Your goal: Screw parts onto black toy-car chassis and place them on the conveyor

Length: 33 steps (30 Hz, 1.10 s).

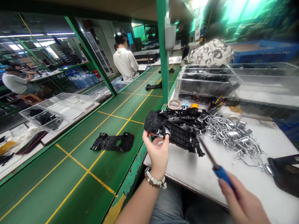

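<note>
My left hand (158, 151) is closed on a black plastic chassis part (156, 123), lifted at the white table's left edge. A bead bracelet circles that wrist. My right hand (243, 201), at the lower right, grips a blue-handled screwdriver (218, 169). Its thin shaft points up-left toward a pile of black plastic parts (184, 124) on the table. A heap of small shiny metal clips (231, 134) lies just right of the pile.
A green conveyor belt (77, 174) with yellow lines runs on the left, carrying a black chassis (112, 142) and another (153, 86) farther up. Clear bins of parts (205, 81) stand behind the table. A tape roll (174, 104) lies near a green post (163, 53). Other people sit farther along.
</note>
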Each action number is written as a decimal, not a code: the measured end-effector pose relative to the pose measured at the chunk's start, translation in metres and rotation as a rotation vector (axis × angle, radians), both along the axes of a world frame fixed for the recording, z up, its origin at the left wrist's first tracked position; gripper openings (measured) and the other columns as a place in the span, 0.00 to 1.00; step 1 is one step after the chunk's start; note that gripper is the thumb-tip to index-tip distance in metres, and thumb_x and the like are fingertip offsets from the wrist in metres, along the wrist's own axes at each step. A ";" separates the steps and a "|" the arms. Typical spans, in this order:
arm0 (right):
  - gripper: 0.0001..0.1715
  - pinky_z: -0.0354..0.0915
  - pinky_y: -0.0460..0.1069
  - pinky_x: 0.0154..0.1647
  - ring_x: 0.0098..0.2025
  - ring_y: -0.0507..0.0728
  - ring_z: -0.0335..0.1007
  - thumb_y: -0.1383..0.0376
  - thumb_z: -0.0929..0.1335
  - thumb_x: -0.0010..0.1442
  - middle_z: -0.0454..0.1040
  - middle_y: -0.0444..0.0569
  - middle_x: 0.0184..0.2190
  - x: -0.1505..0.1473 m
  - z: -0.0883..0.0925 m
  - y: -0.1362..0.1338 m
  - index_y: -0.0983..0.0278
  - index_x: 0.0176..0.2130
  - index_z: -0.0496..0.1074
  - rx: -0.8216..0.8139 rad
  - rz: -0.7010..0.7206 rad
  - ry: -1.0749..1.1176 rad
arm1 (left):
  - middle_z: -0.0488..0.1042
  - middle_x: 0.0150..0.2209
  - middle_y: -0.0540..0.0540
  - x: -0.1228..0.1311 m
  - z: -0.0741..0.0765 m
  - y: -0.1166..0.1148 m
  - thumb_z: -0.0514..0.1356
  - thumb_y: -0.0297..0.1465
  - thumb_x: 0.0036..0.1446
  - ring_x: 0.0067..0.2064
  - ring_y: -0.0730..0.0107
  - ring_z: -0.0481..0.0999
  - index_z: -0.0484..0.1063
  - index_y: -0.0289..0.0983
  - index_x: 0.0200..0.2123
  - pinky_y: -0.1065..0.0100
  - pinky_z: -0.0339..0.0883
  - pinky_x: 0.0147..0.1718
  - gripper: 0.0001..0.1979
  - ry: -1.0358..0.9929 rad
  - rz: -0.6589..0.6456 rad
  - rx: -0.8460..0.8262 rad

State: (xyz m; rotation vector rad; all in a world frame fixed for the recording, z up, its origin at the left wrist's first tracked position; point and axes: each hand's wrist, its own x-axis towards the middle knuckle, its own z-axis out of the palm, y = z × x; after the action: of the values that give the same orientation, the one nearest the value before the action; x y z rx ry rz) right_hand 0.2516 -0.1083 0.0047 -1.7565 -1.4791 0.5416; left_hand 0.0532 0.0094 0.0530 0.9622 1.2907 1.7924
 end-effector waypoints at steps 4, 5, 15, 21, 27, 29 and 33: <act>0.18 0.70 0.47 0.30 0.37 0.58 0.76 0.54 0.58 0.63 0.77 0.45 0.39 -0.031 -0.003 0.001 0.57 0.47 0.67 -0.017 0.207 -0.195 | 0.59 0.52 0.41 -0.001 0.001 0.000 0.65 0.32 0.48 0.32 0.77 0.72 0.52 0.43 0.54 0.74 0.71 0.30 0.33 0.085 0.035 0.048; 0.18 0.70 0.48 0.29 0.36 0.58 0.76 0.54 0.57 0.64 0.78 0.45 0.39 -0.035 -0.004 0.002 0.58 0.47 0.67 -0.021 0.206 -0.222 | 0.58 0.52 0.41 -0.001 0.001 0.000 0.65 0.32 0.49 0.32 0.77 0.72 0.52 0.43 0.54 0.74 0.71 0.30 0.33 0.106 0.041 0.058; 0.18 0.70 0.50 0.26 0.32 0.59 0.76 0.55 0.55 0.65 0.78 0.46 0.37 -0.044 -0.006 0.009 0.59 0.46 0.65 -0.046 0.241 -0.319 | 0.56 0.51 0.41 0.000 -0.007 -0.007 0.65 0.31 0.49 0.34 0.75 0.72 0.52 0.43 0.54 0.72 0.73 0.30 0.32 0.162 0.052 0.067; 0.19 0.68 0.48 0.24 0.30 0.59 0.76 0.57 0.56 0.65 0.78 0.50 0.37 -0.056 -0.009 0.001 0.62 0.48 0.66 0.096 0.202 -0.423 | 0.59 0.50 0.41 0.003 -0.008 -0.011 0.66 0.31 0.47 0.36 0.71 0.73 0.51 0.43 0.54 0.69 0.73 0.34 0.34 0.111 0.075 0.041; 0.21 0.63 0.48 0.19 0.25 0.58 0.74 0.60 0.57 0.65 0.77 0.50 0.29 -0.068 -0.007 -0.002 0.67 0.50 0.68 0.248 0.077 -0.665 | 0.60 0.53 0.38 0.008 -0.007 -0.012 0.67 0.33 0.46 0.42 0.64 0.73 0.51 0.43 0.51 0.67 0.72 0.37 0.33 0.047 0.155 0.022; 0.20 0.63 0.47 0.19 0.25 0.57 0.74 0.59 0.59 0.64 0.77 0.48 0.29 -0.064 -0.005 0.000 0.65 0.51 0.68 0.247 0.075 -0.605 | 0.60 0.54 0.38 0.008 -0.006 -0.012 0.67 0.33 0.46 0.43 0.64 0.73 0.52 0.43 0.49 0.67 0.72 0.37 0.31 0.037 0.163 0.031; 0.18 0.67 0.43 0.23 0.28 0.55 0.75 0.52 0.63 0.59 0.78 0.45 0.32 -0.044 -0.003 0.000 0.60 0.42 0.72 0.087 0.075 -0.161 | 0.64 0.51 0.40 -0.004 -0.006 -0.007 0.67 0.32 0.46 0.39 0.69 0.74 0.55 0.42 0.44 0.68 0.71 0.37 0.26 0.033 0.159 0.033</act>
State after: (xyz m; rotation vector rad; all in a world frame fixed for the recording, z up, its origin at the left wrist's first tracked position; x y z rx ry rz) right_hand 0.2072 -0.1082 0.0012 -1.7152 -1.6596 0.3743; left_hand 0.0489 0.0028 0.0471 0.9322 1.3962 1.9312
